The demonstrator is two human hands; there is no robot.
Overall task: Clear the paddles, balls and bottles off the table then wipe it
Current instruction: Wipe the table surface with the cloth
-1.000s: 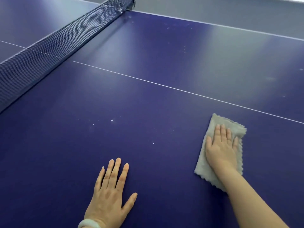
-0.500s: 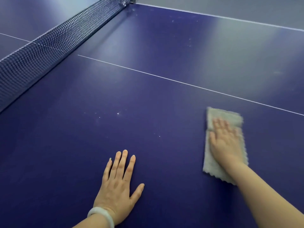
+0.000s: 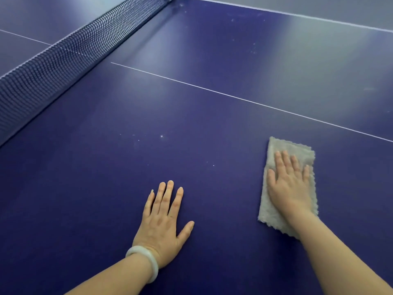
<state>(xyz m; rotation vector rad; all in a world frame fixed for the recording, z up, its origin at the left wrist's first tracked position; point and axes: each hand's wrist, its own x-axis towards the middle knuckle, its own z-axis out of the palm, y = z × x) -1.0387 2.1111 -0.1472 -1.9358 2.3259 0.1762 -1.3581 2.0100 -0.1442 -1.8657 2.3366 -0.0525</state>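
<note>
Right hand [image 3: 290,184] flat, fingers spread, palm down on grey cloth [image 3: 274,211], pressing it to the bench [image 3: 212,116]; not gripping. Left hand [image 3: 162,218] flat on bare bench, fingers out, holding nothing; pale bangle [image 3: 146,259] at wrist. White specks [image 3: 161,136] ahead of left hand. White line [image 3: 244,100] beyond cloth; net [image 3: 63,54] far left.

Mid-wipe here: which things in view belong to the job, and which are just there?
Job:
- grey cloth under the flat right hand
- table top, white specks unwiped
- left hand, flat on the table

Just there:
- net
- white bracelet
</note>
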